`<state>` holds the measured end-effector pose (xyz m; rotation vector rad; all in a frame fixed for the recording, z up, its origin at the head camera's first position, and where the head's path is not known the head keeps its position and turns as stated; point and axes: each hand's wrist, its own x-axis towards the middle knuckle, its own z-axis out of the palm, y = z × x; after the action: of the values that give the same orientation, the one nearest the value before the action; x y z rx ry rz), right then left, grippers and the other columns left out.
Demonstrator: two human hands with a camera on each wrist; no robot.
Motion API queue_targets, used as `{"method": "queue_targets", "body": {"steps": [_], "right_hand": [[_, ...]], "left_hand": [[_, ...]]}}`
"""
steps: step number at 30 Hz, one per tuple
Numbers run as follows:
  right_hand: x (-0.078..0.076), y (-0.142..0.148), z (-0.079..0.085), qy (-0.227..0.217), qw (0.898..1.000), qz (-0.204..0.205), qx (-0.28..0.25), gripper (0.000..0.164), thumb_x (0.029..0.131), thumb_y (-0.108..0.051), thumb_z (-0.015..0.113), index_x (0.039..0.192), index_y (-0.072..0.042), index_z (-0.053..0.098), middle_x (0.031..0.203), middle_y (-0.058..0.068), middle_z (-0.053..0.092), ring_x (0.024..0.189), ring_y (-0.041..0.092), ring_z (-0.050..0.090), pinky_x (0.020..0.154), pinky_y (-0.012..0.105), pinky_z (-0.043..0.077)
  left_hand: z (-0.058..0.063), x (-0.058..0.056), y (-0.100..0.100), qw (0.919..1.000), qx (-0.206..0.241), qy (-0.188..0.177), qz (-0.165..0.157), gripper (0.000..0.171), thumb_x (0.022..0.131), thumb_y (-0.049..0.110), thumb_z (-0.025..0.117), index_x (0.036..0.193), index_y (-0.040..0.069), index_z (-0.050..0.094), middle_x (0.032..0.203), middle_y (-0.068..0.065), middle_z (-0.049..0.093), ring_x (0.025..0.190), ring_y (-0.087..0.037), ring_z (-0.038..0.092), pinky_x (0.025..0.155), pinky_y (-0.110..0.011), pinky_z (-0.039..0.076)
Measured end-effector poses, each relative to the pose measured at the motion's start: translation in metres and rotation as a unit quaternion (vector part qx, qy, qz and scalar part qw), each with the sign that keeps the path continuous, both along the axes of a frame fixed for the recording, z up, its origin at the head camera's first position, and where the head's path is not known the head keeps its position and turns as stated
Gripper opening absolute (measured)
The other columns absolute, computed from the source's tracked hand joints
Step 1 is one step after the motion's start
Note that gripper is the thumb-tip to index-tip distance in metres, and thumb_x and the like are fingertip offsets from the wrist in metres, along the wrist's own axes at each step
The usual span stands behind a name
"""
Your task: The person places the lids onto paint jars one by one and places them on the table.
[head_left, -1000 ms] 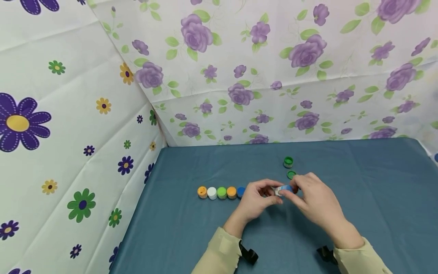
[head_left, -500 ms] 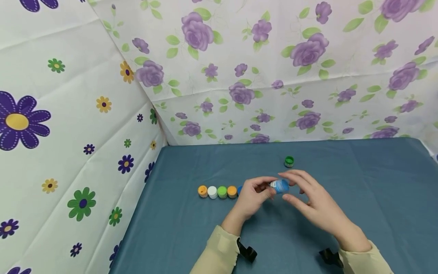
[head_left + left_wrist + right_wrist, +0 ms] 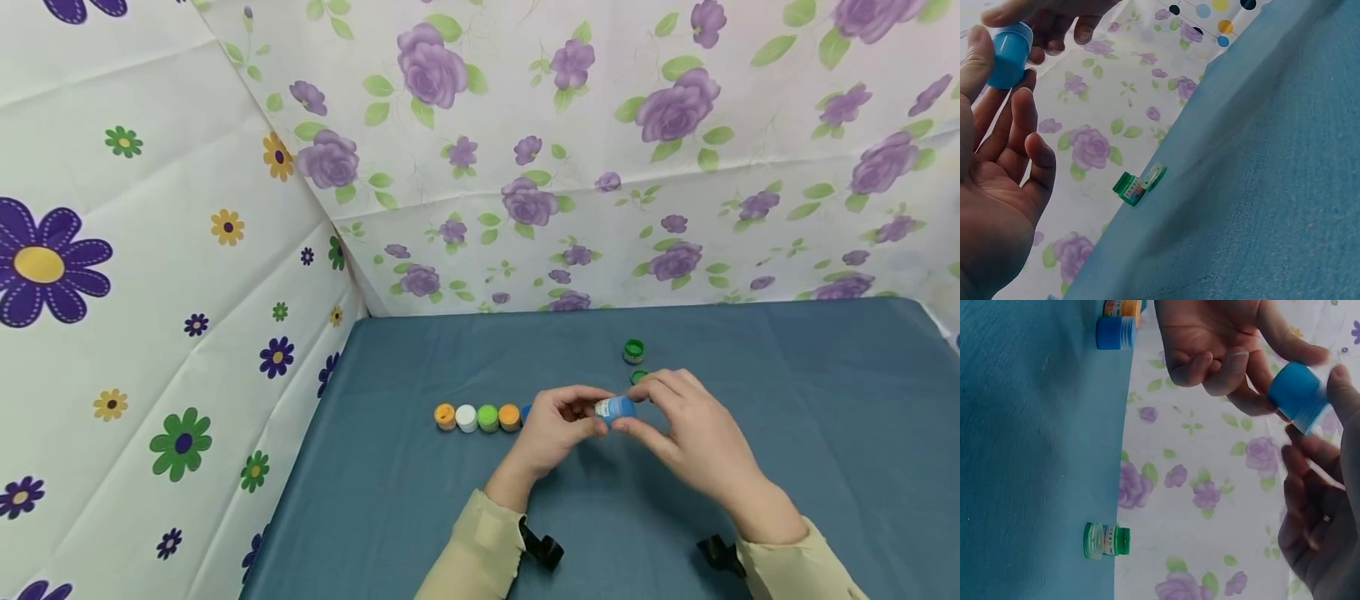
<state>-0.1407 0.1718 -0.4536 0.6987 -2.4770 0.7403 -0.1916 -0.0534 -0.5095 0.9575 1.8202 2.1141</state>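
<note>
My left hand holds a small blue paint jar in the air, tilted sideways, between its thumb and fingers. Its ribbed translucent lid faces my right hand, whose thumb and fingertips pinch around that end. The left wrist view shows the jar with fingers of both hands about it. Beyond the hands stands a green paint jar with its top open. Its lid lies beside it, partly covered by my right fingers in the head view.
Left of my hands is a row of paint jars: orange, white, green, orange and blue, the last mostly behind my left hand. A blue cloth covers the table. Flowered sheets hang behind.
My right fingers opened away from the blue jar half a second ago and now pinch its lid end again. My left hand keeps its hold; the jar has turned slightly.
</note>
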Motion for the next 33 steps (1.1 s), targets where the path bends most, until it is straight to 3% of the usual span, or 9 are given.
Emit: {"method": "queue_targets", "body": {"steps": [4,7,10,12,15,17,20,25,33], "right_hand": [[0.001,-0.004,0.001,-0.052,0.998,-0.037,0.017,0.022,0.099,-0.039,0.079,0.085,-0.026,0.068,0.086,-0.011,0.062,0.087,0.015,0.055,0.066,0.037,0.047],[0.003,-0.006,0.004,-0.114,0.992,-0.05,0.022,0.037,0.109,-0.043,0.065,0.074,-0.03,0.064,0.071,-0.015,0.053,0.078,0.012,0.052,0.062,0.035,0.042],[0.005,-0.004,0.004,-0.149,0.988,-0.048,0.007,0.029,0.111,-0.044,0.061,0.092,-0.026,0.073,0.082,-0.011,0.061,0.08,0.013,0.055,0.064,0.035,0.045],[0.005,-0.001,0.002,-0.132,0.991,-0.027,-0.005,0.019,0.108,-0.039,0.068,0.119,-0.025,0.074,0.105,-0.006,0.068,0.09,0.014,0.061,0.067,0.038,0.051],[0.003,0.003,0.001,-0.067,0.997,0.028,-0.009,0.052,0.098,-0.026,0.083,0.146,-0.026,0.064,0.134,-0.002,0.063,0.111,0.018,0.063,0.079,0.04,0.056],[0.001,0.004,0.002,-0.019,0.998,0.06,-0.005,0.058,0.093,-0.019,0.087,0.146,-0.026,0.066,0.136,-0.003,0.063,0.116,0.019,0.063,0.086,0.037,0.056],[0.001,0.003,0.002,0.025,0.997,0.072,0.004,0.044,0.095,-0.025,0.083,0.138,-0.021,0.071,0.128,-0.002,0.066,0.115,0.02,0.062,0.09,0.033,0.052],[0.002,-0.003,0.0,0.025,0.999,0.032,0.021,0.037,0.103,-0.04,0.067,0.127,-0.012,0.072,0.117,-0.002,0.068,0.106,0.02,0.062,0.083,0.039,0.053],[0.004,-0.011,-0.001,0.014,0.999,-0.014,0.04,0.037,0.103,-0.037,0.069,0.123,-0.006,0.071,0.112,0.002,0.07,0.104,0.025,0.063,0.083,0.046,0.055]], "left_hand": [[0.001,0.001,0.001,0.9999,-0.007,0.008,-0.006,0.074,0.09,0.052,0.076,0.127,-0.011,0.071,0.099,-0.036,0.064,0.082,-0.009,0.064,0.07,-0.035,0.057],[0.003,0.0,0.001,0.9998,-0.02,0.005,-0.001,0.075,0.091,0.054,0.075,0.129,-0.01,0.07,0.103,-0.037,0.065,0.082,-0.008,0.064,0.073,-0.048,0.059],[0.004,0.001,-0.001,0.9996,-0.027,-0.006,0.006,0.078,0.091,0.057,0.072,0.131,-0.01,0.069,0.105,-0.033,0.067,0.082,-0.008,0.065,0.079,-0.065,0.056],[0.004,0.001,-0.001,0.9995,-0.026,-0.014,0.009,0.081,0.092,0.059,0.071,0.132,-0.011,0.068,0.104,-0.021,0.071,0.082,-0.008,0.065,0.081,-0.072,0.053],[0.004,0.001,-0.002,0.9995,-0.019,-0.022,0.01,0.084,0.092,0.061,0.069,0.132,-0.013,0.067,0.104,-0.015,0.072,0.079,-0.008,0.065,0.083,-0.059,0.06],[0.004,0.0,-0.003,0.9996,-0.013,-0.026,0.006,0.085,0.092,0.061,0.068,0.132,-0.014,0.066,0.105,-0.018,0.073,0.079,-0.008,0.066,0.082,-0.045,0.062],[0.004,0.001,-0.003,0.9993,-0.002,-0.036,-0.001,0.085,0.092,0.058,0.072,0.131,-0.017,0.066,0.107,-0.031,0.07,0.079,-0.008,0.066,0.078,-0.028,0.06],[0.005,0.004,-0.001,0.9994,0.012,-0.033,0.001,0.069,0.094,0.042,0.082,0.126,-0.017,0.068,0.106,-0.036,0.069,0.081,-0.007,0.069,0.076,-0.026,0.06],[0.006,0.005,0.002,0.9995,0.008,-0.004,0.03,0.041,0.096,0.016,0.084,0.122,-0.013,0.073,0.102,-0.032,0.072,0.085,-0.007,0.071,0.077,-0.026,0.062]]}}
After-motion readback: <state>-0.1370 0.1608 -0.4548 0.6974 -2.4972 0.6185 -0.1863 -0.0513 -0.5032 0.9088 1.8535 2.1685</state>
